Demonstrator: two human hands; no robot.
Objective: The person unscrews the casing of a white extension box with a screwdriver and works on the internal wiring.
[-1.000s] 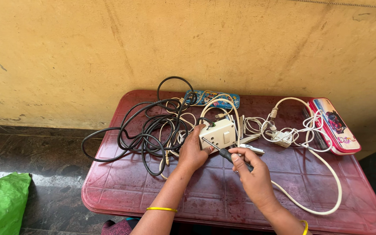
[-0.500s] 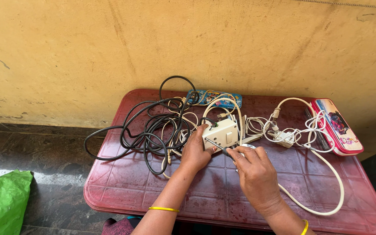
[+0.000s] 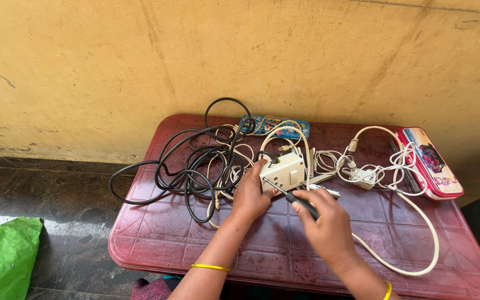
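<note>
At the bottom of the frame, two forearms with thin yellow bangles reach up over a dark red plastic table (image 3: 195, 250). Just right of centre, the right hand (image 3: 329, 225) has its grip pinched around the dark handle of a screwdriver (image 3: 293, 197), whose thin metal shaft slants up and left until its tip touches the front face of a white switch box (image 3: 284, 171). Left of it, the left hand (image 3: 249, 194) lies on the table with its grip pressed against the box's left end, thumb on the front face. The box sits near the middle of the frame. Left of the box lies a tangle of black cables (image 3: 190, 161), one loop hanging off the table's left edge. To the right, white cords (image 3: 362, 175) sprawl toward a red pencil case (image 3: 431, 161) at the right edge. Farther back, a blue patterned case (image 3: 270, 125) lies near the yellow wall (image 3: 240, 55). A green bag (image 3: 4, 255) sits on the floor at lower left.
</note>
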